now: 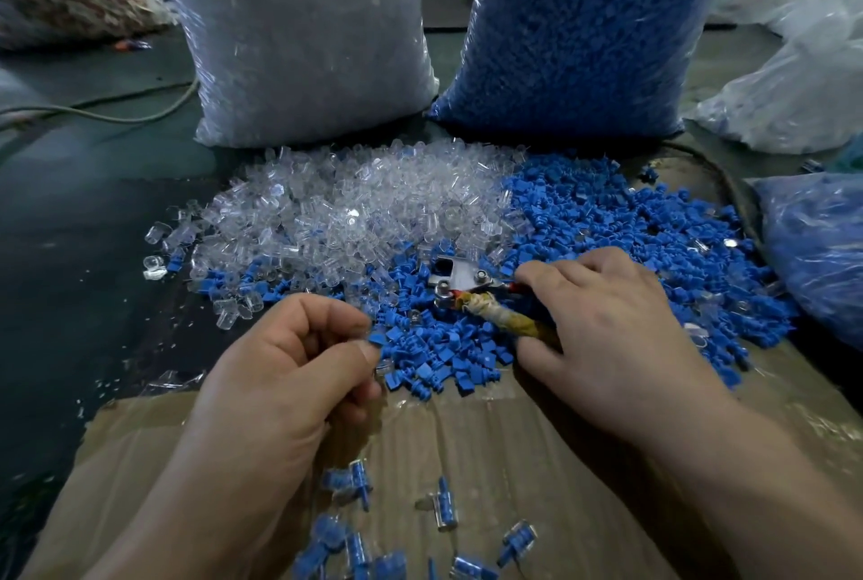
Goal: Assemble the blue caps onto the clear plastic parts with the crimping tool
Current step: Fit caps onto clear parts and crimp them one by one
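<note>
A heap of clear plastic parts [355, 205] lies beside a heap of blue caps [621, 224] on the work surface. My left hand [289, 364] pinches a blue cap [376, 339] between thumb and forefinger at the near edge of the heap. My right hand [611, 322] is curled round the tape-wrapped handles of the crimping tool [460, 280]. The tool's metal head lies on the blue caps, pointing left. Several assembled blue-and-clear pieces [443, 505] lie on the cardboard close to me.
A flattened cardboard sheet [513, 430] covers the near surface. Behind the heaps stand a large bag of clear parts [299, 33] and a large bag of blue caps [588, 28]. More bags [817, 248] sit at the right. A cable [116, 112] runs along the far left.
</note>
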Demonstrator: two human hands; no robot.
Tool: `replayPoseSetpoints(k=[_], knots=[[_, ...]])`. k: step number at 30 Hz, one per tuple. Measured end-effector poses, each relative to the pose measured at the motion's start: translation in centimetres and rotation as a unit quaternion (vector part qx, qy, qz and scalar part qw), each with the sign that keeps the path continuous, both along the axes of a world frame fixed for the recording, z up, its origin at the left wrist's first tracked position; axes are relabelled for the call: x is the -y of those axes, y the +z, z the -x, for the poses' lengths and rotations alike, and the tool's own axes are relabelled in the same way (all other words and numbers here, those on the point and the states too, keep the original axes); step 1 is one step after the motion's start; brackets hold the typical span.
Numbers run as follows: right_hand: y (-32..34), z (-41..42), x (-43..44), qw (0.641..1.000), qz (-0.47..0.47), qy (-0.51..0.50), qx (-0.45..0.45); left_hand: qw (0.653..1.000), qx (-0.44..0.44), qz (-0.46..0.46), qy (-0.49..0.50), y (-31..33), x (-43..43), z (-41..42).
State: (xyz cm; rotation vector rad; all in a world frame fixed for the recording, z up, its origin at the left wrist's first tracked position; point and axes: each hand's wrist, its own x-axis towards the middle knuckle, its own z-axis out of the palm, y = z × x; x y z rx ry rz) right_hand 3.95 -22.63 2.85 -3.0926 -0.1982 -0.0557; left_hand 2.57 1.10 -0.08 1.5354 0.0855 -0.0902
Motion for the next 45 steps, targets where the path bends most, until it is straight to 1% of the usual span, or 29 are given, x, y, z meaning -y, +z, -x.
replayPoseSetpoints(k=[2,4,6,8,12,15,19,22,28,31,33,37,42,45], knots=[[0.2,0.0,0.0,1.0,-0.019,-0.012,0.017,1.0,-0.002,0.01,0.0,0.2,0.0,0.1],[0.5,0.1,0.1,0.996,-0.065,-0.019,0.05,1.0,0.012,-0.007,-0.005,0.0,-0.1,0.1],[0.9,0.6,0.2,0.988,-0.125,-0.006,0.087,0.999,0.028,-0.027,-0.006,-0.3,-0.3,0.0],[1.2,1.2,-0.1,0.983,-0.154,0.019,0.103,0.998,0.04,-0.038,-0.007,-0.4,-0.5,-0.1],[1.1,1.8,-0.6,0.985,-0.13,0.059,0.095,0.998,0.046,-0.047,-0.006,-0.9,-0.6,-0.2],[0.9,1.4,-0.5,0.988,-0.127,0.052,0.067,0.997,0.052,-0.062,-0.001,-1.2,-0.6,-0.4],[1.0,1.2,-0.4,0.984,-0.127,0.053,0.11,0.996,0.054,-0.073,-0.004,-1.5,-0.8,-0.5],[1.2,1.6,-0.5,0.977,-0.141,0.085,0.138,0.995,0.058,-0.079,-0.007,-1.3,-0.8,-0.5],[1.4,2.2,-0.9,0.973,-0.13,0.163,0.1,0.993,0.073,-0.087,-0.008,-0.8,-0.5,-0.4],[1.4,2.4,-1.0,0.975,-0.116,0.17,0.083,0.994,0.078,-0.071,-0.011,-0.2,-0.3,-0.2],[1.5,2.4,-1.1,0.975,-0.117,0.172,0.075,0.993,0.089,-0.075,-0.022,-0.1,-0.4,-0.2],[1.7,2.4,-1.0,0.976,-0.107,0.176,0.074,0.991,0.111,-0.074,-0.011,-0.3,-0.5,-0.3],[1.7,2.4,-1.0,0.977,-0.097,0.179,0.066,0.984,0.145,-0.1,-0.01,-0.2,-0.8,-0.2],[1.7,2.3,-1.1,0.977,-0.068,0.181,0.086,0.979,0.169,-0.111,-0.016,0.0,-0.9,0.0]])
